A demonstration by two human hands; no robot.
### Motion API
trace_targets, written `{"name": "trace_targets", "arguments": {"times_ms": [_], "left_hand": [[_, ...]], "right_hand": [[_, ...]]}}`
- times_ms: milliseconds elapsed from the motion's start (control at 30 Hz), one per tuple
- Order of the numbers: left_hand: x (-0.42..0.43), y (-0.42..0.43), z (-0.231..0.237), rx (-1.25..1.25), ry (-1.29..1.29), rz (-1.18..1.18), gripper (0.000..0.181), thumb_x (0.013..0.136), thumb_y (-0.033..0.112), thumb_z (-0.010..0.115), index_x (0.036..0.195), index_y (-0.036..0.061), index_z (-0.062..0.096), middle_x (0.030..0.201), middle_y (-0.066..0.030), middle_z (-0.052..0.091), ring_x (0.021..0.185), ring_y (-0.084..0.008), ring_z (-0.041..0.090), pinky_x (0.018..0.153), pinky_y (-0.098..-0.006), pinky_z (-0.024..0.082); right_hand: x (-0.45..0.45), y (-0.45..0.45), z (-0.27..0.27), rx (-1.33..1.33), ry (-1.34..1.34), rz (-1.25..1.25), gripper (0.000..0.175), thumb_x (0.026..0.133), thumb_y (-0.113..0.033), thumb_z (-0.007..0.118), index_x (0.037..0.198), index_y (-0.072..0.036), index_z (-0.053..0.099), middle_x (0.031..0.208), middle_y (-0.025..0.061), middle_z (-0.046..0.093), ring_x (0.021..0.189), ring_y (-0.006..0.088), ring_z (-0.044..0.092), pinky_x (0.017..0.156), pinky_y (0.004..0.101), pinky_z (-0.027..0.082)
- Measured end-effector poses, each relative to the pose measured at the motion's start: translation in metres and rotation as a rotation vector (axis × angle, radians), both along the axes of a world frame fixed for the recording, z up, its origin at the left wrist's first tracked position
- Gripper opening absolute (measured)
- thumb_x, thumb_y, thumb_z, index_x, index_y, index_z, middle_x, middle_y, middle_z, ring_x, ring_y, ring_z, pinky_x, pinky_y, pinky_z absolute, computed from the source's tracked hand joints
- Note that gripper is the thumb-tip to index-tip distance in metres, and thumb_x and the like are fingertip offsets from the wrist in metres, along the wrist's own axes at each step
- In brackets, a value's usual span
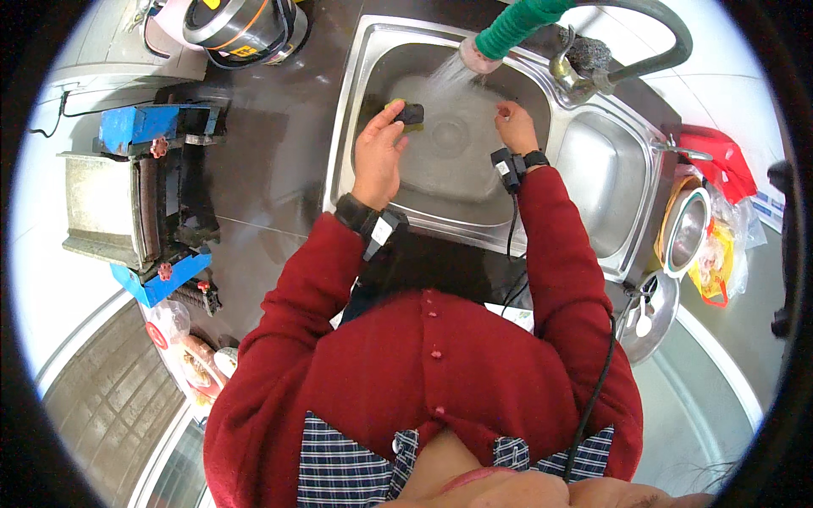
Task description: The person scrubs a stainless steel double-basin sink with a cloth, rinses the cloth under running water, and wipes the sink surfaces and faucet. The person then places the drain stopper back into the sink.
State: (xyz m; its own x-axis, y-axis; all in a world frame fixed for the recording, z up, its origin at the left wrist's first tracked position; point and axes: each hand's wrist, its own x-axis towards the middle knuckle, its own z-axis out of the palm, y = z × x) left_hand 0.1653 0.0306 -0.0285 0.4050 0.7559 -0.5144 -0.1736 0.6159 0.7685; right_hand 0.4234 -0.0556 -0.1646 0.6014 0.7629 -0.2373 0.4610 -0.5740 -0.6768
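Over the left part of the large steel sink basin [454,184], my left hand [380,149] grips a small sponge [409,114] between thumb and fingers. The sponge has a dark pad and yellow-green edges. My right hand [517,130] hovers at the basin's right side with its fingers curled; whether anything is pinched in them cannot be made out. Between and beyond my hands, water [448,73] sprays from the faucet's pale nozzle [477,57], which is joined to a green hose [521,28]. Shallow water seems to cover the basin floor around the drain.
A smaller steel basin [603,171] adjoins on the right. Steel wool [584,52] lies behind the faucet. Nested bowls [686,232] and plastic bags [714,260] stand farther right. On the left counter are a steel pot [244,28] and a blue-sided machine [159,197].
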Motion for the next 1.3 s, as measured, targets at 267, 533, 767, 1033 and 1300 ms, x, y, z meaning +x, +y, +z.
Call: {"name": "trace_targets", "arguments": {"times_ms": [267,533,767,1033,1300], "left_hand": [[0.002,0.003,-0.002,0.043,-0.002,-0.003,0.034,0.092,0.007,0.048,0.125,0.0073,0.057,0.122,-0.0014,0.057,0.106,-0.0121,0.051,0.092,-0.0354,0.039],[0.001,0.006,-0.003,0.05,0.024,-0.007,0.035,0.091,0.008,0.049,0.125,0.0086,0.057,0.119,-0.0001,0.059,0.104,-0.011,0.051,0.089,-0.034,0.037],[0.0,0.005,-0.005,0.033,0.025,0.004,0.034,0.091,0.008,0.049,0.124,0.0091,0.057,0.12,-0.0004,0.058,0.105,-0.0111,0.051,0.091,-0.0365,0.036],[-0.001,0.006,-0.006,0.017,0.046,0.013,0.033,0.093,0.009,0.048,0.125,0.0095,0.057,0.122,-0.0007,0.057,0.11,-0.0129,0.051,0.093,-0.0387,0.035],[0.005,0.004,-0.011,0.147,-0.186,0.052,0.02,0.092,0.016,0.055,0.105,0.0049,0.065,0.102,-0.0057,0.064,0.097,-0.0168,0.057,0.092,-0.0376,0.041]], "right_hand": [[0.031,0.007,0.09,0.287,-0.37,0.134,0.027,0.084,-0.013,0.059,0.109,-0.004,0.062,0.111,0.0171,0.061,0.103,0.0356,0.058,0.087,0.0413,0.048],[0.064,0.055,0.181,0.184,-1.207,0.467,0.029,0.084,-0.016,0.058,0.113,-0.012,0.06,0.118,0.0042,0.059,0.121,0.0211,0.049,0.102,0.0504,0.033],[0.075,0.058,0.207,-0.356,-1.396,0.588,0.023,0.083,-0.014,0.054,0.102,-0.01,0.065,0.11,0.0046,0.063,0.114,0.0208,0.054,0.105,0.0547,0.028],[0.06,0.052,0.218,-0.585,-1.491,0.515,0.024,0.085,-0.015,0.054,0.101,-0.009,0.07,0.111,0.0087,0.064,0.117,0.0216,0.052,0.106,0.0616,0.023],[0.034,0.03,0.152,0.001,-0.746,0.483,0.022,0.087,-0.02,0.052,0.096,-0.004,0.065,0.093,0.0173,0.065,0.089,0.0348,0.062,0.08,0.0466,0.05]]}}
